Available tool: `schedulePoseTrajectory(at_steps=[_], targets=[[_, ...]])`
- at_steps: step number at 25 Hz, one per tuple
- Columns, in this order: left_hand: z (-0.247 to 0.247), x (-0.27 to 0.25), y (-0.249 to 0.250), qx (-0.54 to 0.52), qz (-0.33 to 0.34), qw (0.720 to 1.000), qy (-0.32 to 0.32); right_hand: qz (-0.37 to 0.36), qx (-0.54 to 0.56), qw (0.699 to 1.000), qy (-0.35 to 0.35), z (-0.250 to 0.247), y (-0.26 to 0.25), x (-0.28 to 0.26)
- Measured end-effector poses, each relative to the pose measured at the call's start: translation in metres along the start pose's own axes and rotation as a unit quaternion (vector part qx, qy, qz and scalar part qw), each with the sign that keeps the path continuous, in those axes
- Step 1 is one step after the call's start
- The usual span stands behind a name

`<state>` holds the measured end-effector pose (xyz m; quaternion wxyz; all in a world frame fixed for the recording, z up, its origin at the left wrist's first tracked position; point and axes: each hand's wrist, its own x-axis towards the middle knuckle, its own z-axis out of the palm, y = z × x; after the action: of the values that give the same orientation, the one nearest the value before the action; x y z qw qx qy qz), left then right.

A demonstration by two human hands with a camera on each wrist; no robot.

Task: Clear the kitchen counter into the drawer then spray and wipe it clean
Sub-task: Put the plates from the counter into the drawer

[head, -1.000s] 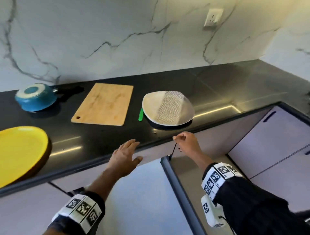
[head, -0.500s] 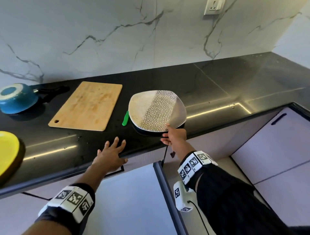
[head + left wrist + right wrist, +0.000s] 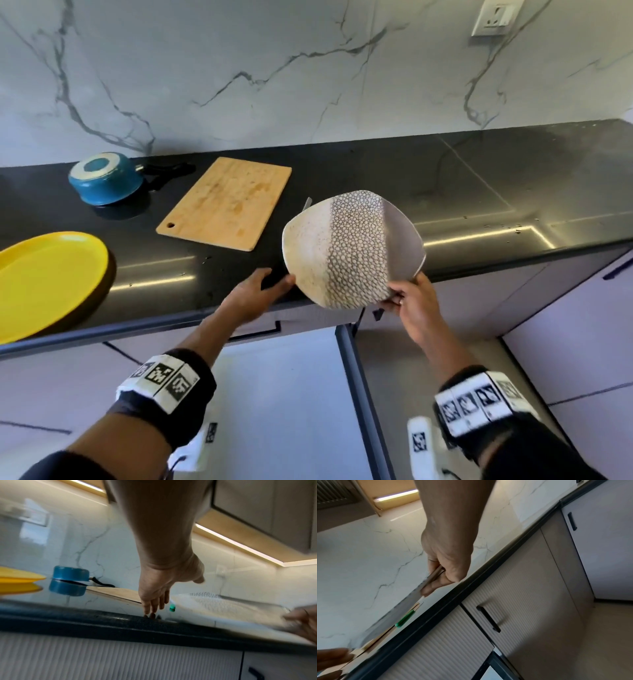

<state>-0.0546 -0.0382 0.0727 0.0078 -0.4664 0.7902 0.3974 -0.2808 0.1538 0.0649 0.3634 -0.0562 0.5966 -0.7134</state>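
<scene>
A cream plate with a dotted band [image 3: 346,250] is tilted up off the black counter [image 3: 479,192]. My right hand [image 3: 404,294] pinches its lower right rim, thumb on top; the right wrist view shows the pinch on the plate rim [image 3: 435,574]. My left hand [image 3: 274,281] is open over the counter's front edge, thumb tip by the plate's left rim. Its fingertips [image 3: 150,609] point straight down at the edge. A green-handled knife [image 3: 172,607] lies beside the plate, mostly hidden in the head view. Below me is the open drawer [image 3: 359,394].
A wooden cutting board [image 3: 229,202] lies left of the plate. An upturned blue saucepan [image 3: 106,178] sits at the back left, and a yellow plate [image 3: 44,277] at the near left. Closed cabinet fronts [image 3: 565,342] run to the right. A wall socket [image 3: 496,17] is above.
My right hand left the drawer edge, took the patterned plate by its near rim and tilted it up. My left hand moved right along the counter edge towards the plate.
</scene>
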Motion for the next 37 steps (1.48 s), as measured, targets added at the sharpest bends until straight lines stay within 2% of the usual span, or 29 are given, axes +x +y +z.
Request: schedulePoseTrajectory(at_steps=[1, 3, 6, 9, 11, 14, 17, 20, 23, 26, 28, 32, 37], targets=[[-0.007, -0.013, -0.011, -0.106, 0.014, 0.993, 0.055, 0.007, -0.018, 0.999, -0.035, -0.005, 0.003, -0.014], [-0.013, -0.051, -0.04, -0.246, 0.048, 0.956, 0.153, 0.031, -0.042, 0.992, -0.112, -0.004, 0.012, -0.044], [0.001, -0.11, -0.107, -0.303, 0.016, 0.93, 0.207, 0.082, -0.101, 0.969, -0.212, 0.015, 0.038, -0.083], [0.03, -0.155, -0.182, -0.32, -0.079, 0.911, 0.247, 0.133, -0.178, 0.944, -0.242, 0.039, 0.091, -0.101], [0.049, -0.182, -0.23, -0.302, -0.153, 0.914, 0.225, 0.178, -0.238, 0.926, -0.233, 0.05, 0.144, -0.105], [0.067, -0.2, -0.29, -0.222, -0.235, 0.94, 0.111, 0.266, -0.285, 0.898, -0.206, 0.056, 0.222, -0.107], [0.076, -0.193, -0.33, -0.158, -0.25, 0.955, 0.009, 0.305, -0.302, 0.891, -0.151, 0.056, 0.276, -0.101], [0.085, -0.166, -0.365, -0.146, -0.256, 0.955, -0.041, 0.291, -0.326, 0.893, -0.11, 0.064, 0.323, -0.083], [0.102, -0.137, -0.384, -0.133, -0.261, 0.955, -0.052, 0.217, -0.383, 0.895, -0.072, 0.077, 0.361, -0.056], [0.123, -0.117, -0.382, -0.144, -0.286, 0.946, -0.042, 0.135, -0.444, 0.884, -0.056, 0.086, 0.387, -0.02], [0.141, -0.106, -0.384, -0.196, -0.317, 0.927, -0.043, 0.116, -0.458, 0.879, -0.067, 0.088, 0.409, 0.003], [0.165, -0.089, -0.395, -0.32, -0.384, 0.866, -0.022, 0.107, -0.47, 0.873, -0.073, 0.09, 0.446, 0.027], [0.17, -0.067, -0.396, -0.34, -0.407, 0.848, -0.022, 0.052, -0.507, 0.858, -0.064, 0.104, 0.467, 0.037]])
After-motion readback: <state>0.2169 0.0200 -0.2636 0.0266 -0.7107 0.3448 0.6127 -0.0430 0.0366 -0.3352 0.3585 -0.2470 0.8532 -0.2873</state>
